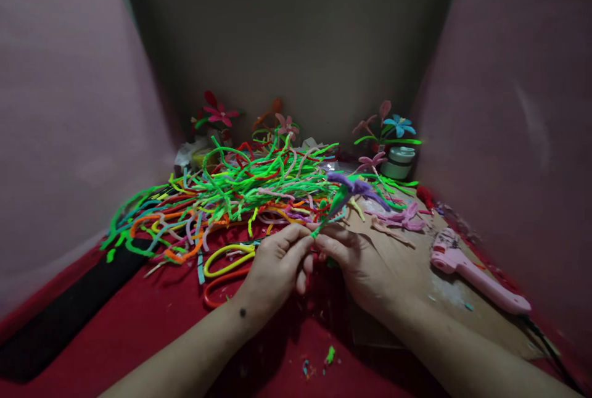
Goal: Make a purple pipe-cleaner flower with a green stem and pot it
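Observation:
My left hand and my right hand meet at the middle of the red cloth, fingers pinched together around the green stem of a pipe-cleaner flower. The flower has purple petals and a green leaf and leans up and to the right from my fingertips. Just beyond my hands lies a big tangled heap of pipe cleaners, mostly bright green with orange, yellow, pink and blue ones mixed in. Two loops, yellow and orange, lie beside my left hand.
A pink glue gun with a black cord lies on a brown cardboard sheet at the right. Finished flowers stand at the back: red, pink, and blue in a small pot. A black strip lies at left. Walls close in on three sides.

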### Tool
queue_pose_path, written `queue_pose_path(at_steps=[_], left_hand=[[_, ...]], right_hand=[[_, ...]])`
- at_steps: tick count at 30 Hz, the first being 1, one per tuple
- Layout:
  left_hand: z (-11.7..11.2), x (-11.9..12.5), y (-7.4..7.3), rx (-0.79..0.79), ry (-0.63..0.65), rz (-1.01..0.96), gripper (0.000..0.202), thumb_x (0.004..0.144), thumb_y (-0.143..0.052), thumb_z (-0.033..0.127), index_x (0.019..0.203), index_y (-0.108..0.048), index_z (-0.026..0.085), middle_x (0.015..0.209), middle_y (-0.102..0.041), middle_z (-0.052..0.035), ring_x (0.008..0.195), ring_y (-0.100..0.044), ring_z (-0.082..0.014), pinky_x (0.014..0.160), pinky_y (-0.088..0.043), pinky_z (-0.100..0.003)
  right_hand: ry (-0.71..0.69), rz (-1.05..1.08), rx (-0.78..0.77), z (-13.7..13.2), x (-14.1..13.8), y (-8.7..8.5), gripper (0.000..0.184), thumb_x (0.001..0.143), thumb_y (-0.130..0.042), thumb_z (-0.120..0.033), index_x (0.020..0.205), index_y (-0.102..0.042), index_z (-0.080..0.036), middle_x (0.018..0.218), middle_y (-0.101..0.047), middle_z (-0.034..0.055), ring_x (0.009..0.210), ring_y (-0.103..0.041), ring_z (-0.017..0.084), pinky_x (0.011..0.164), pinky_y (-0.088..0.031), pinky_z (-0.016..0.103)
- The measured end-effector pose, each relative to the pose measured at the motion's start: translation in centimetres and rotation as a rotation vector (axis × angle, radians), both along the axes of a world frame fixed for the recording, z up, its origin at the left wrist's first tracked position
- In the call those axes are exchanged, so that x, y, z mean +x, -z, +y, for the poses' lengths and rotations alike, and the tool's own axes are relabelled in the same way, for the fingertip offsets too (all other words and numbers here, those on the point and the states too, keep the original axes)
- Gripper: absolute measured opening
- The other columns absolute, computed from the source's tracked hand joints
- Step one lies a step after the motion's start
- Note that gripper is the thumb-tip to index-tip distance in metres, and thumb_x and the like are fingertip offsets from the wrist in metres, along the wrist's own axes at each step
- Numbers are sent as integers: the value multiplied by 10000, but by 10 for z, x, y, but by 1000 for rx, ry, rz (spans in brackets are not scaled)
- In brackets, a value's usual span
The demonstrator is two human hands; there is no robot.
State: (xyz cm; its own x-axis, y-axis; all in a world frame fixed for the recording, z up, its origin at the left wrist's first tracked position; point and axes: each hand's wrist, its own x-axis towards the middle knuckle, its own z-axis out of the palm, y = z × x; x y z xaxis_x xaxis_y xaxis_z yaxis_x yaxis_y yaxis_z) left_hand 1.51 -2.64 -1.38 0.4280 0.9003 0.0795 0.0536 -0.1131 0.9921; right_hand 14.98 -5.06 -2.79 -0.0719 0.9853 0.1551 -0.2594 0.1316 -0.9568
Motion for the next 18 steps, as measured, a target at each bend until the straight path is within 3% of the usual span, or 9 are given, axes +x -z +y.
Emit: queue_pose_path(at_steps=[3, 5, 8, 11, 15, 18], left_hand=[[3, 1, -2, -244, 105, -198, 173, 823, -532, 296, 717, -523, 159, 461, -505, 62, 276, -378, -48, 320, -380, -173], [5, 1, -1, -367, 161, -316, 166, 817, -549, 281, 715, -515, 154, 456, -487, 71, 258, -321, -31, 299, -406, -183], [7, 0, 0, -495, 229, -411, 154, 821, -551, 242, 709, -510, 145, 446, -441, 83, 256, -253, -10, 277, -402, -166], [9, -3, 0, -574, 308, -454, 133, 841, -520, 218, 739, -529, 133, 468, -423, 83, 262, -205, 4, 270, -395, -152], [10, -6, -2, -608, 397, -432, 119, 860, -473, 195, 795, -545, 126, 507, -409, 88, 274, -162, 9, 277, -399, -163], [6, -4, -4, -422, 322, -266, 173, 877, -445, 252, 773, -527, 141, 507, -432, 76, 282, -258, -15, 323, -407, -188]], right_hand=[[-66, 81, -46, -1, 0, -3, 147, 766, -605, -326, 791, -665, -195, 638, -637, -15, 635, -586, 146, 740, -445, 322], [-1, 63, -75, 0, 1, -3, 125, 741, -631, -309, 761, -656, -187, 687, -655, -1, 678, -596, 153, 770, -441, 332], [90, 15, -44, 2, 2, -2, 109, 714, -656, -282, 747, -673, -180, 786, -674, 18, 812, -598, 175, 833, -418, 331], [59, 26, -16, 3, 3, 0, 122, 731, -632, -276, 777, -695, -183, 765, -675, 18, 843, -595, 185, 819, -423, 323], [59, 56, -22, 3, 2, 1, 92, 724, -635, -249, 692, -679, -176, 670, -646, 0, 701, -576, 152, 742, -437, 299], [69, 57, -27, 2, 1, 0, 120, 741, -607, -263, 697, -667, -169, 655, -635, 5, 653, -560, 152, 704, -442, 306]])
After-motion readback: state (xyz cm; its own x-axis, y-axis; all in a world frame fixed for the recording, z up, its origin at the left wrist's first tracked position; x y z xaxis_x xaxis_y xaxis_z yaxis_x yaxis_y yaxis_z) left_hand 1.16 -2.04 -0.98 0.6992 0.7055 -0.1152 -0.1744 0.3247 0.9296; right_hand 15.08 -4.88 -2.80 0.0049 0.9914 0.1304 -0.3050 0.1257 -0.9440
